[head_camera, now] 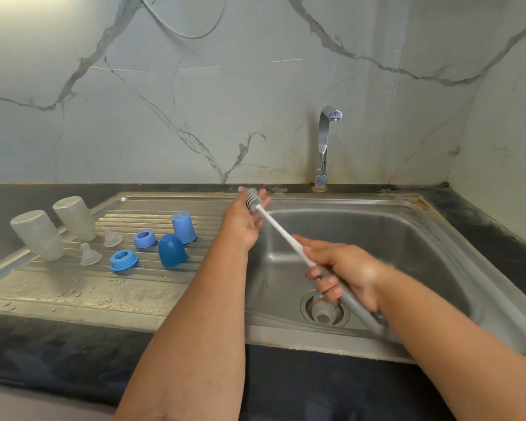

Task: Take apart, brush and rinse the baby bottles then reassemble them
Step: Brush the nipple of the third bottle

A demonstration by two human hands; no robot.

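My right hand (pixel 343 270) grips the grey handle of a long bottle brush (pixel 281 233) over the sink basin. The brush's white shaft slants up and left to its grey bristle head, which lies against the fingers of my left hand (pixel 245 221); that hand is palm up with fingers fairly straight. On the drainboard stand two clear bottles (pixel 38 235) (pixel 76 218) upside down, two clear nipples (pixel 89 255) (pixel 111 237), two blue rings (pixel 123 260) (pixel 145 239) and two blue caps (pixel 171 250) (pixel 183 227).
The steel sink (pixel 407 238) has a drain with a plug (pixel 324 314) below my right hand. A chrome tap (pixel 325 147) stands behind the basin, with no water running. Dark counter surrounds the sink; a marble wall rises behind.
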